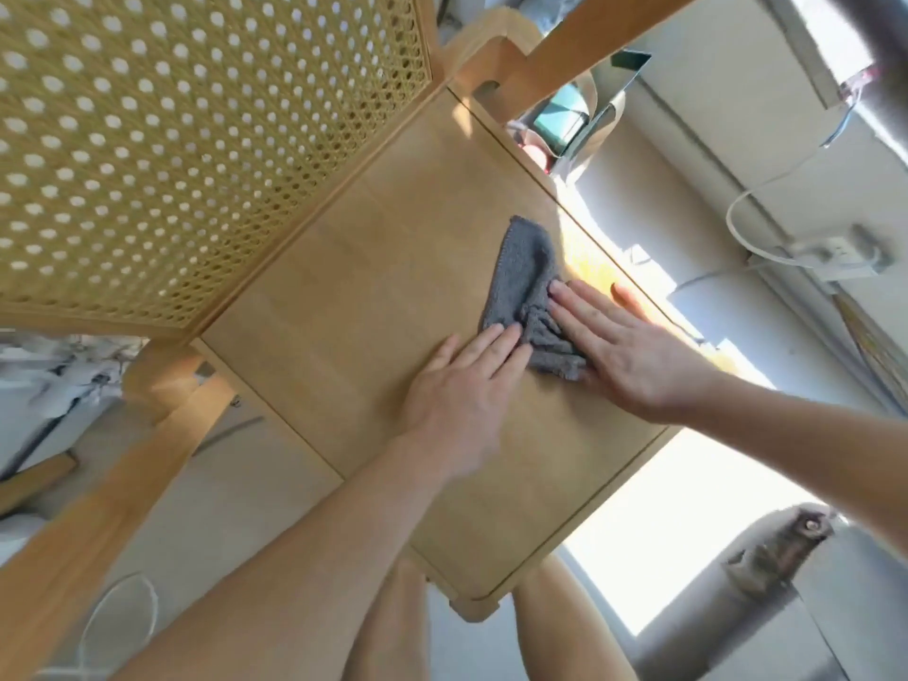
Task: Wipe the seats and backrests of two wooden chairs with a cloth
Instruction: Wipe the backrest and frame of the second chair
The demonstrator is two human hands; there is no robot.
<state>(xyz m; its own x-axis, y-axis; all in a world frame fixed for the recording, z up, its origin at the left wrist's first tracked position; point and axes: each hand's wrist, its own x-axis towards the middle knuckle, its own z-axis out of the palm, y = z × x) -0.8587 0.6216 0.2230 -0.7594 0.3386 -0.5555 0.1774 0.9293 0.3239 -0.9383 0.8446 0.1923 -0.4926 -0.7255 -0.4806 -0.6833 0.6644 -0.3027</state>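
Supporting surface: seat [373, 287], pale wood planks, seen from above, skewed in frame.
Backrest: backrest [196, 140], cane mesh in a wood frame, standing at the seat's far edge.
Armrests: left armrest [123, 459] runs along the near left; right armrest [589, 36] runs along the far right.
Room: pale floor [663, 508] with a hard sun patch just right of the seat. Sun also crosses the seat's right edge.
Clutter: open bag [584, 115] on the floor past the seat's far right corner. Power strip [835, 255] with a white cable [747, 199] by the wall at right. Grey blurred object [737, 607] lower right, can't tell what it is.
Cloth: cloth [528, 277], grey, on the seat right of centre and near the sunlit edge. It is bunched under the hands, with one flap lying flat toward the backrest.
Left hand: left hand [462, 385] lies palm down, fingers straight and together, fingertips on the cloth's near left edge, palm on bare wood.
Right hand: right hand [619, 346] lies palm down, fingers straight, pressing the cloth's bunched near end. Thumb is spread out into the sun. No curl or pinch on either hand.
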